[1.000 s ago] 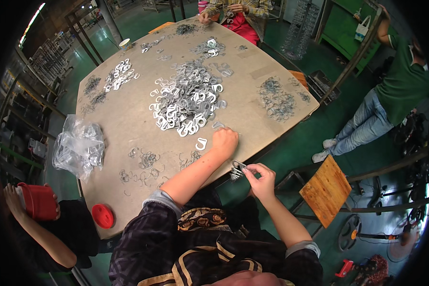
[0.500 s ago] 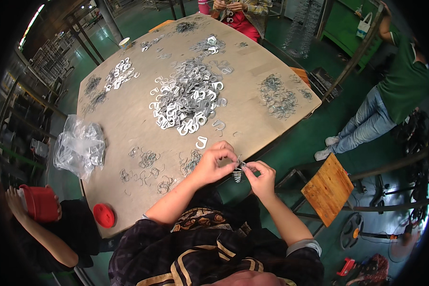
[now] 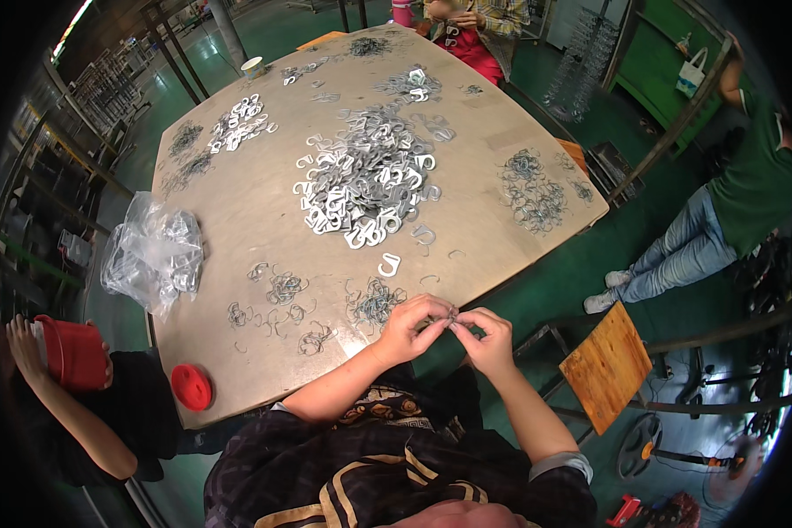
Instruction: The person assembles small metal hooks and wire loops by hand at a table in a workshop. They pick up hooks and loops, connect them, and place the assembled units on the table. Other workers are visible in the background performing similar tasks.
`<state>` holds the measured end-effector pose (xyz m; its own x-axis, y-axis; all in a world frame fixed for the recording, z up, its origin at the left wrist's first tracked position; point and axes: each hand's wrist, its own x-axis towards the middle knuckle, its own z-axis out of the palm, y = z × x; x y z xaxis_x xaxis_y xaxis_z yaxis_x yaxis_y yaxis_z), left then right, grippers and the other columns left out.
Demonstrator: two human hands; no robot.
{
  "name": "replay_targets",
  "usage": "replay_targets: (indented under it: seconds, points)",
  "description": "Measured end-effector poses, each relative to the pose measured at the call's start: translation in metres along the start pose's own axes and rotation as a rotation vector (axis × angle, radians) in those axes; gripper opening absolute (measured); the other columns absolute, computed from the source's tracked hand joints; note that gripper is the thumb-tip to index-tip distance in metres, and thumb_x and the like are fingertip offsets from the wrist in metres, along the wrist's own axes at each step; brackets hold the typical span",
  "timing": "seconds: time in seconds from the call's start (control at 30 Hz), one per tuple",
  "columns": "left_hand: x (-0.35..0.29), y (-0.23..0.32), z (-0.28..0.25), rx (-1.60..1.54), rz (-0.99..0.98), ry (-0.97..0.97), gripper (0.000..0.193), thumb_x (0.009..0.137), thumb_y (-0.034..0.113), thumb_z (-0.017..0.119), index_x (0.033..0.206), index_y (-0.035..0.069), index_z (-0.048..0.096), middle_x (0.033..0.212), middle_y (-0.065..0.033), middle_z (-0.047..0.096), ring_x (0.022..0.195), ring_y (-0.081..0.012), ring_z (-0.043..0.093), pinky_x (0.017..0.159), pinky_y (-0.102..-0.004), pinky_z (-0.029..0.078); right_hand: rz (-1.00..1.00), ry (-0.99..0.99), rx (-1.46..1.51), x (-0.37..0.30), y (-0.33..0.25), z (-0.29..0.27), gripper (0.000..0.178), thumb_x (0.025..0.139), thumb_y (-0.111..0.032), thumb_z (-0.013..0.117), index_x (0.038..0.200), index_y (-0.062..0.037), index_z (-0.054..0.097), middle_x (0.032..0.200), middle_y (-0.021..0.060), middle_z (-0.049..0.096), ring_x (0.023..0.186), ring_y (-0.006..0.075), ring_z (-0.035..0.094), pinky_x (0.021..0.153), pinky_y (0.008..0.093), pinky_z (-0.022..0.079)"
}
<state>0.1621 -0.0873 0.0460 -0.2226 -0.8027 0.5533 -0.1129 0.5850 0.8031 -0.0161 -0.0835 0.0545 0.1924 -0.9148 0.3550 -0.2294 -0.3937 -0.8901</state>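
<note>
Evidently both hands pinch almost closed, fingertips meeting just beyond the table's near edge: the left hand (image 3: 410,330) and the right hand (image 3: 487,341) share a small metal piece (image 3: 452,319), mostly hidden by the fingers, so its exact shape cannot be told. It looks light and stiff, probably smooth enough to slip, so a thumb-and-finger pinch at its ends should suit it best. On the table (image 3: 229,207), just beside the left hand, thin wire pieces (image 3: 377,301) lie tangled; they seem springy and easily bent. Farther off, flat hooks (image 3: 365,180) heap up, likely rigid and best lifted by the rim.
</note>
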Motion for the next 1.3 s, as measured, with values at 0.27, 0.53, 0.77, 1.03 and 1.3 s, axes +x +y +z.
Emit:
replay_targets:
  seconds: [0.27, 0.53, 0.77, 1.03, 1.3]
  points:
    - [-0.011, 0.014, -0.003, 0.044, 0.16, -0.08, 0.012, 0.079, -0.003, 0.066, 0.087, 0.002, 0.058, 0.091, -0.0133, 0.067, 0.081, -0.0276, 0.065, 0.074, -0.0359, 0.049, -0.294, -0.201, -0.464, 0.062, 0.043, 0.023, 0.021, 0.086, -0.005, 0.057, 0.103, -0.005, 0.069, 0.102, 0.007, 0.067, 0.097, 0.0242, 0.061, 0.085, 0.0371, 0.046]
    - [-0.023, 0.019, -0.003, 0.043, 0.141, -0.113, 0.014, 0.079, -0.003, 0.067, 0.089, 0.003, 0.059, 0.094, -0.0116, 0.067, 0.085, -0.0268, 0.065, 0.075, -0.036, 0.048, -0.579, -0.475, -0.755, 0.112, 0.083, 0.092, 0.03, 0.086, -0.01, 0.05, 0.11, -0.0106, 0.066, 0.113, 0.0048, 0.061, 0.108, 0.0243, 0.054, 0.096, 0.0392, 0.039]
    - [-0.024, 0.016, 0.003, 0.003, 0.128, -0.122, 0.014, 0.079, -0.003, 0.067, 0.089, 0.002, 0.059, 0.094, -0.0118, 0.067, 0.086, -0.0276, 0.065, 0.075, -0.0362, 0.049, -0.555, -0.436, -0.804, 0.115, 0.088, 0.097, 0.016, 0.083, -0.01, 0.053, 0.093, -0.0082, 0.065, 0.092, 0.007, 0.059, 0.1, 0.0246, 0.056, 0.089, 0.037, 0.043]
    - [-0.023, 0.015, 0.01, -0.016, 0.05, -0.062, 0.012, 0.08, -0.004, 0.065, 0.088, 0.002, 0.059, 0.091, -0.013, 0.067, 0.084, -0.0276, 0.066, 0.075, -0.0355, 0.051, -0.119, 0.063, -0.396, 0.109, 0.09, 0.069, 0.012, 0.088, -0.004, 0.055, 0.095, -0.0004, 0.064, 0.088, 0.0145, 0.066, 0.081, 0.0268, 0.065, 0.072, 0.0427, 0.05]
    - [-0.019, 0.016, 0.019, 0.013, -0.076, 0.055, 0.012, 0.079, -0.005, 0.065, 0.088, 0.0, 0.059, 0.09, -0.0137, 0.067, 0.083, -0.0262, 0.066, 0.076, -0.033, 0.052, 0.374, -0.16, 0.256, 0.08, 0.026, 0.008, 0.03, 0.092, 0.001, 0.053, 0.121, -0.001, 0.06, 0.087, 0.0095, 0.064, 0.069, 0.014, 0.067, 0.053, 0.0253, 0.054]
